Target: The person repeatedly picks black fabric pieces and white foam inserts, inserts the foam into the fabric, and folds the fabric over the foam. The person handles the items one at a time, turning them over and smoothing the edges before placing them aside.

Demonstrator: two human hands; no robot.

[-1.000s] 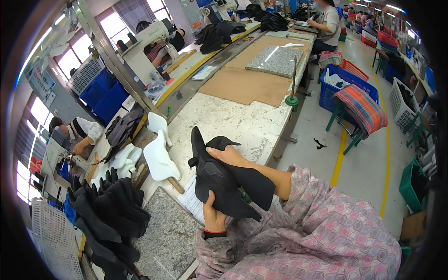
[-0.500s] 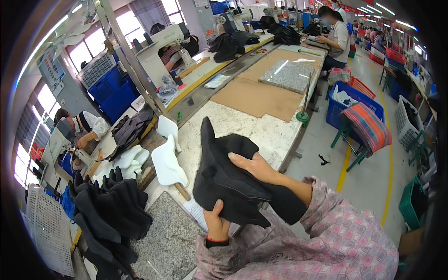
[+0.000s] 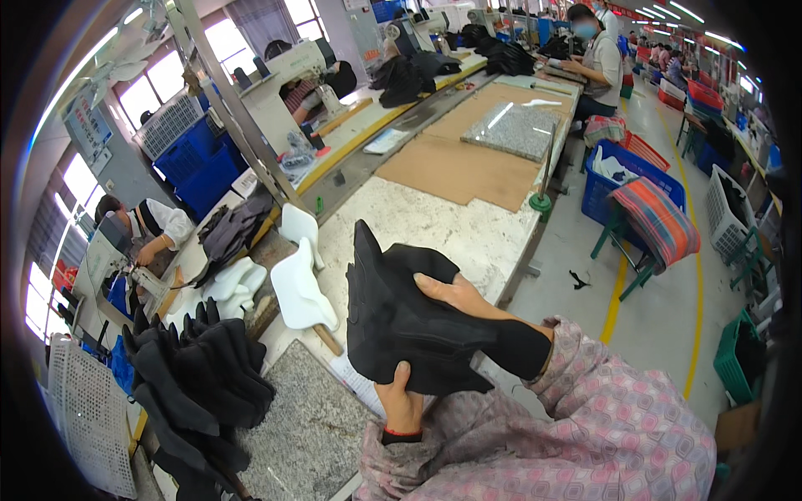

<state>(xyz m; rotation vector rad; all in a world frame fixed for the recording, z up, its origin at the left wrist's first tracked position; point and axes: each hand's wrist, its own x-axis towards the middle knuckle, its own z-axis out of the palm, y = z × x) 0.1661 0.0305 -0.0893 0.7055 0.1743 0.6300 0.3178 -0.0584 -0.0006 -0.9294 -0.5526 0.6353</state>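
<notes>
Above the near end of the worktable, I hold black, boot-shaped fabric pieces [image 3: 418, 326], seemingly several layers together. My left hand [image 3: 401, 405] is closed on their lower near edge, its thumb lying on top. On the right side, my right hand [image 3: 459, 294] grips them with the thumb over the upper face; its other fingers are hidden underneath. A narrow black flap drapes over my right wrist. Just left of the bundle lie white foot-shaped pieces [image 3: 302, 288] and a wooden handle [image 3: 327, 338]. A printed paper [image 3: 355, 384] is partly covered by the fabric.
A pile of similar black pieces [image 3: 192, 367] sits at the left beside a speckled stone slab [image 3: 296, 434]. Brown cardboard [image 3: 459, 171] and another slab [image 3: 514, 132] lie farther along the table. A green-based rod [image 3: 540, 202] stands at its right edge; a blue basket [image 3: 597, 188] is beyond.
The bundle has been turned and flattened so its broad face shows more fully, with layered edges visible on its left. Both hands keep hold; the left has shifted slightly right.
</notes>
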